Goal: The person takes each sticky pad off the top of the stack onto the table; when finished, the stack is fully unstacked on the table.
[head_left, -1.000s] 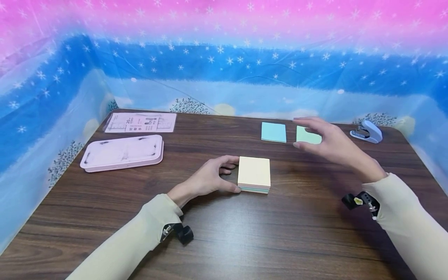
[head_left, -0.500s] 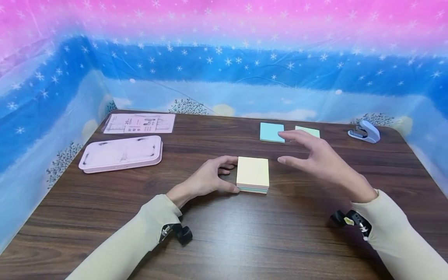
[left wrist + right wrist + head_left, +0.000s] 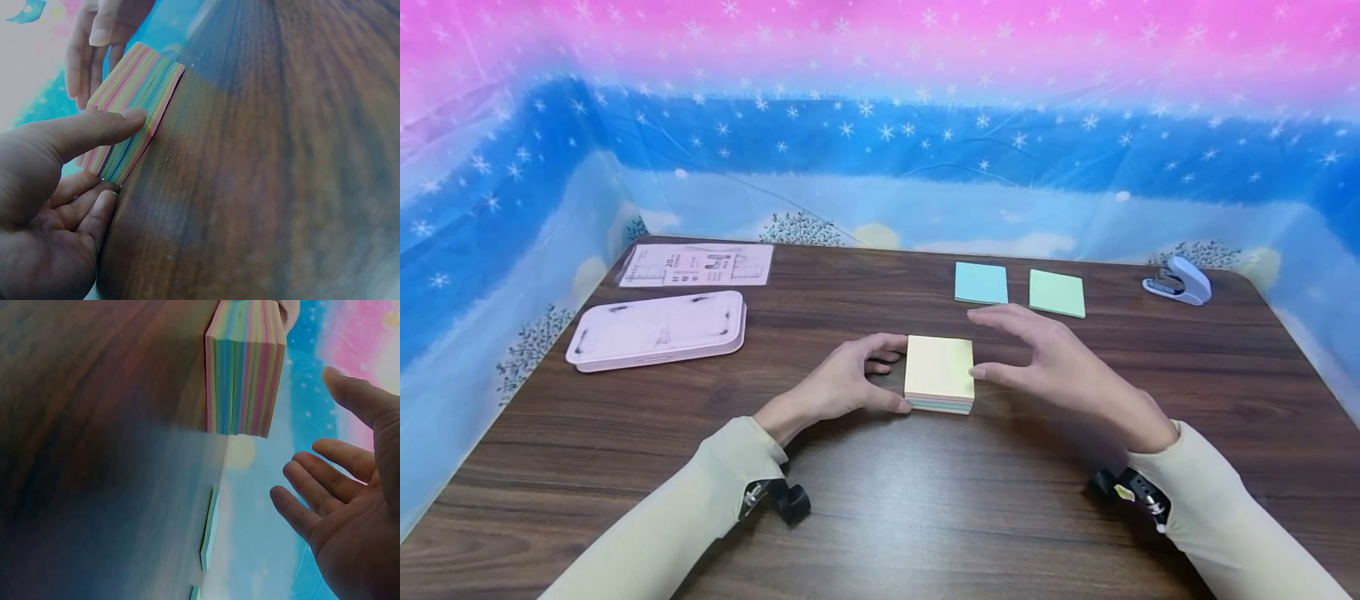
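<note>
A thick stack of sticky notes (image 3: 938, 367), pale yellow on top with layered colours down its sides, sits on the table before me. My left hand (image 3: 842, 383) holds its left side, the thumb at the near corner and the index finger at the far one. In the left wrist view the thumb lies across the layered side of the stack (image 3: 140, 87). My right hand (image 3: 1060, 362) hovers just right of the stack with thumb and fingers apart and holds nothing. In the right wrist view a gap shows between that hand (image 3: 356, 506) and the stack (image 3: 244, 381).
Farther back lie a blue sticky-note pad (image 3: 981, 283) and a green one (image 3: 1057, 293). A light blue stapler (image 3: 1180, 282) stands at the back right. A pink pencil case (image 3: 657, 329) and a printed packet (image 3: 700, 264) lie on the left.
My right hand has moved left and nearer, from over the green pad to beside the stack, leaving the pad uncovered. The left hand has kept its place at the stack.
</note>
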A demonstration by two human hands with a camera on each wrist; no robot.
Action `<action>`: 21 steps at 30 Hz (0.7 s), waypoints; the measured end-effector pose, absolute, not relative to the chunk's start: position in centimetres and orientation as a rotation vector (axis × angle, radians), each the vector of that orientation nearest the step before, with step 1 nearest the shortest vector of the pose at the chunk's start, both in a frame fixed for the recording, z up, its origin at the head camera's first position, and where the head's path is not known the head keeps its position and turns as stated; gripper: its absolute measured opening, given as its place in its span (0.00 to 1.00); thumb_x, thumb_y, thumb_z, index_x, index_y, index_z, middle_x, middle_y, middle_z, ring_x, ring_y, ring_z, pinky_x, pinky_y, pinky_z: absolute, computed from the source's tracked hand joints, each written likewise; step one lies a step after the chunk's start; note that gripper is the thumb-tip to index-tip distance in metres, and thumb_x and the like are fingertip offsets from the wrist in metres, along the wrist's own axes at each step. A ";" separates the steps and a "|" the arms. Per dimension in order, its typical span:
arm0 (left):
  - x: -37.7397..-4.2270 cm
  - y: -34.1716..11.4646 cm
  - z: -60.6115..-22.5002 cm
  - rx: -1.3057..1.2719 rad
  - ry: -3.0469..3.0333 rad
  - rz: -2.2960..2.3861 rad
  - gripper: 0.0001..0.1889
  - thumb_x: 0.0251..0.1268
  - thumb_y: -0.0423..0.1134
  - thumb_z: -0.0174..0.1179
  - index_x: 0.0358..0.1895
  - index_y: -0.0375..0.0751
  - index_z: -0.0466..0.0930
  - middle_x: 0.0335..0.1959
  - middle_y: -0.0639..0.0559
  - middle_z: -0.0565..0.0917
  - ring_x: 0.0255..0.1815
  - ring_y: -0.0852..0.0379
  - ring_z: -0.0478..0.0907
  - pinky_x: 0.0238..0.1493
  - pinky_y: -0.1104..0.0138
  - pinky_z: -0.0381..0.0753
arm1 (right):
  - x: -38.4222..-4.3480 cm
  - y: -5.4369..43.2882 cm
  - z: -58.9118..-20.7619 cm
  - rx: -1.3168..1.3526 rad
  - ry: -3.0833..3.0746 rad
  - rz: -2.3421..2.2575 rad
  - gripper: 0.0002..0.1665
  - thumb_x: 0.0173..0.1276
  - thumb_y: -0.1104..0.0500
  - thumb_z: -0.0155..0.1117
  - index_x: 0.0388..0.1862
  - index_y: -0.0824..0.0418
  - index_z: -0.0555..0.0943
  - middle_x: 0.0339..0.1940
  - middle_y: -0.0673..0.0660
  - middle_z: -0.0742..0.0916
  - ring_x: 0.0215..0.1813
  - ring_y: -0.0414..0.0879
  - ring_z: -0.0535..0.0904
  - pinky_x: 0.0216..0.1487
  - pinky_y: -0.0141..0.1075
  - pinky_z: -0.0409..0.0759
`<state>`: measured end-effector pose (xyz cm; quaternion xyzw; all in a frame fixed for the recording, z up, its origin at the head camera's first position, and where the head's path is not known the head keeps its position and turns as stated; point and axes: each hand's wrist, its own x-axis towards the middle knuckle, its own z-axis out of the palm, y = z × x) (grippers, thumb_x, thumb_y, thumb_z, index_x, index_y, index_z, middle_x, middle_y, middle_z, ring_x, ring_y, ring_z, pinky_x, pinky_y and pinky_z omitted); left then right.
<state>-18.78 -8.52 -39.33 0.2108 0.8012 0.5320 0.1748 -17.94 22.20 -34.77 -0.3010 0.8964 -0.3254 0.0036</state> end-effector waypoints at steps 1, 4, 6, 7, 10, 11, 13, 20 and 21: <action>-18.8 -8.5 -39.3 0.598 2.270 1.507 0.45 0.52 0.33 0.82 0.76 0.37 0.72 0.69 0.39 0.78 0.66 0.43 0.78 0.70 0.56 0.77 | -17.9 22.1 -34.8 -0.949 2.807 -1.016 0.41 0.69 0.50 0.79 0.78 0.56 0.75 0.75 0.56 0.78 0.73 0.56 0.75 0.69 0.60 0.77; -18.8 -8.5 -39.3 0.601 2.272 1.506 0.45 0.52 0.33 0.82 0.76 0.36 0.72 0.69 0.39 0.78 0.66 0.44 0.78 0.70 0.56 0.77 | -17.8 21.8 -35.1 -0.961 2.802 -0.996 0.42 0.69 0.49 0.80 0.78 0.57 0.76 0.74 0.56 0.79 0.73 0.55 0.76 0.68 0.59 0.78; -18.7 -8.5 -39.2 0.604 2.273 1.507 0.45 0.52 0.34 0.82 0.76 0.36 0.72 0.69 0.39 0.78 0.66 0.44 0.78 0.70 0.56 0.77 | -17.8 21.6 -35.3 -0.974 2.792 -0.982 0.42 0.68 0.49 0.80 0.77 0.58 0.76 0.74 0.56 0.79 0.73 0.55 0.76 0.68 0.58 0.78; -18.7 -8.5 -39.2 0.606 2.273 1.507 0.45 0.52 0.33 0.82 0.76 0.36 0.72 0.69 0.39 0.78 0.66 0.44 0.78 0.70 0.57 0.77 | -17.8 21.6 -35.4 -0.989 2.786 -0.981 0.42 0.68 0.49 0.80 0.77 0.59 0.76 0.73 0.57 0.79 0.73 0.55 0.76 0.68 0.58 0.78; -18.7 -8.4 -39.1 0.614 2.275 1.504 0.44 0.52 0.33 0.82 0.75 0.35 0.72 0.69 0.40 0.78 0.66 0.44 0.79 0.69 0.57 0.78 | -17.8 21.4 -35.8 -1.016 2.771 -0.966 0.43 0.66 0.50 0.82 0.76 0.62 0.76 0.72 0.58 0.80 0.73 0.56 0.76 0.69 0.58 0.77; -18.7 -8.4 -39.1 0.616 2.275 1.503 0.44 0.52 0.33 0.82 0.75 0.35 0.73 0.69 0.40 0.78 0.66 0.44 0.79 0.69 0.57 0.78 | -17.8 21.4 -35.8 -1.018 2.765 -0.967 0.44 0.65 0.50 0.82 0.76 0.63 0.76 0.72 0.58 0.80 0.73 0.56 0.76 0.69 0.58 0.77; -18.8 -8.3 -39.1 0.619 2.273 1.502 0.44 0.52 0.32 0.82 0.75 0.35 0.73 0.69 0.40 0.78 0.66 0.44 0.79 0.69 0.58 0.78 | -17.8 21.4 -35.9 -1.016 2.761 -0.960 0.45 0.64 0.49 0.83 0.75 0.63 0.76 0.71 0.59 0.81 0.73 0.56 0.76 0.69 0.58 0.77; -18.8 -8.4 -39.2 0.607 2.268 1.515 0.45 0.51 0.32 0.82 0.75 0.35 0.72 0.69 0.39 0.78 0.66 0.44 0.78 0.70 0.58 0.77 | -17.7 21.4 -35.8 -1.001 2.744 -0.918 0.47 0.61 0.49 0.85 0.76 0.63 0.76 0.71 0.57 0.80 0.72 0.54 0.76 0.69 0.57 0.77; -18.7 -8.4 -39.2 0.604 2.267 1.515 0.45 0.52 0.32 0.82 0.75 0.35 0.72 0.69 0.39 0.78 0.66 0.44 0.78 0.70 0.57 0.77 | -17.7 21.4 -35.8 -1.007 2.743 -0.911 0.48 0.61 0.49 0.85 0.76 0.63 0.76 0.71 0.57 0.80 0.72 0.55 0.76 0.68 0.57 0.78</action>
